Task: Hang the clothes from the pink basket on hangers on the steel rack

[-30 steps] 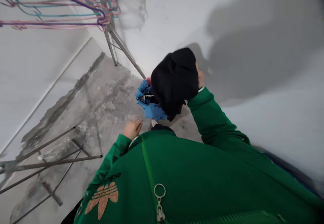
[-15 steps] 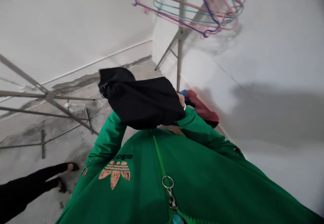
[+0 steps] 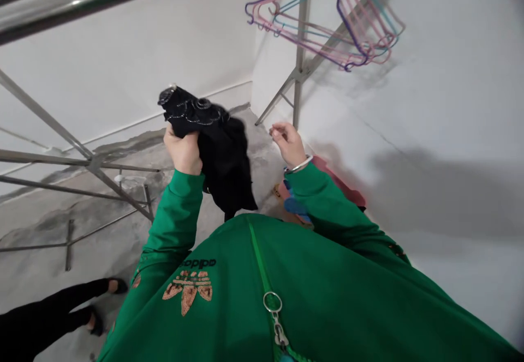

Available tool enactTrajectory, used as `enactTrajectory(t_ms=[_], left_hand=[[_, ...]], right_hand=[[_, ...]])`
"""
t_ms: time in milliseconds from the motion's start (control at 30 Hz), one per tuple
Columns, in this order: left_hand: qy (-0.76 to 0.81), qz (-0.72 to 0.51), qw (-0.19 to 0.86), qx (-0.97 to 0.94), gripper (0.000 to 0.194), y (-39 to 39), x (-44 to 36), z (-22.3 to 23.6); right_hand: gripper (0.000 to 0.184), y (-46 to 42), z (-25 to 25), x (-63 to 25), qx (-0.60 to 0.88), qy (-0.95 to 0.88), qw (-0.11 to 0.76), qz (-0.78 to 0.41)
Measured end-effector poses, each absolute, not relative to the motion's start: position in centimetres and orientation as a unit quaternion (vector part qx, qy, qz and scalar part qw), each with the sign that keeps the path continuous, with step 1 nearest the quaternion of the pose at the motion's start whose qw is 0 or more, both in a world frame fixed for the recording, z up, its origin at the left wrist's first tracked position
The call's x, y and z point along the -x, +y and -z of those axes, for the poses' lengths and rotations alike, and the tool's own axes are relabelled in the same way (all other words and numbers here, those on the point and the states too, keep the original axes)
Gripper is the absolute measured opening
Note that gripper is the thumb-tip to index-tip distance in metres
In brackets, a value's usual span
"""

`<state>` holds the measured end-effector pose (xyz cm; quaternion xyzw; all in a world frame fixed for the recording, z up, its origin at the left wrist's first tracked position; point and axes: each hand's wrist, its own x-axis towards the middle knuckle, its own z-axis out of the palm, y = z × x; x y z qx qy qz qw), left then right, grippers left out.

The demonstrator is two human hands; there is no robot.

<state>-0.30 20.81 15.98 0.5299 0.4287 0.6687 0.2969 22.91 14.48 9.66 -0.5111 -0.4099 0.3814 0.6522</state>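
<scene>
Black cloth (image 3: 216, 149) bunches in your clenched left hand (image 3: 183, 152); your right hand (image 3: 289, 144) stands apart, its fingers (image 3: 278, 131) loosely curled, grasping nothing

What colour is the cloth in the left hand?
The cloth is black with silvery lines; head view.
</scene>
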Motion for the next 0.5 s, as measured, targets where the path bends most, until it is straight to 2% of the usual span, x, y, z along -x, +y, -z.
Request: enactTrajectory(t_ms=[100, 200, 300, 367, 433, 500], left_hand=[[0.446, -0.645, 0.281, -0.554, 0.016, 19.4, -2.5, -15.5], [0.441, -0.534, 0.221, -0.687, 0.017, 16.3, -5.4, -14.1], [0.364, -0.34, 0.145, -0.855, 0.019, 13.2, -6.8, -13.0], [0.253, -0.247, 0.138, -0.925, 0.031, 12.0, -6.0, -13.1], [0.143, -0.224, 0.171, -0.949, 0.04, 11.9, -4.1, -13.6], [0.125, -0.273, 0.205, -0.931, 0.036, 12.9, -1.8, -13.7]], right_hand=[[0.055, 12.0, -13.5, -21.0, 0.42, -0.464, 0.581, -0.52], [0.055, 11.3, -15.0, -19.1, 0.357, -0.43, 0.518, -0.648], [0.036, 12.1, -14.3, -19.1, 0.351, -0.364, 0.548, -0.667], [0.018, 12.7, -13.4, -20.0, 0.373, -0.34, 0.553, -0.663], [0.012, 13.0, -12.9, -21.1, 0.401, -0.332, 0.54, -0.661], [0.012, 13.1, -12.9, -22.0, 0.418, -0.328, 0.537, -0.656]])
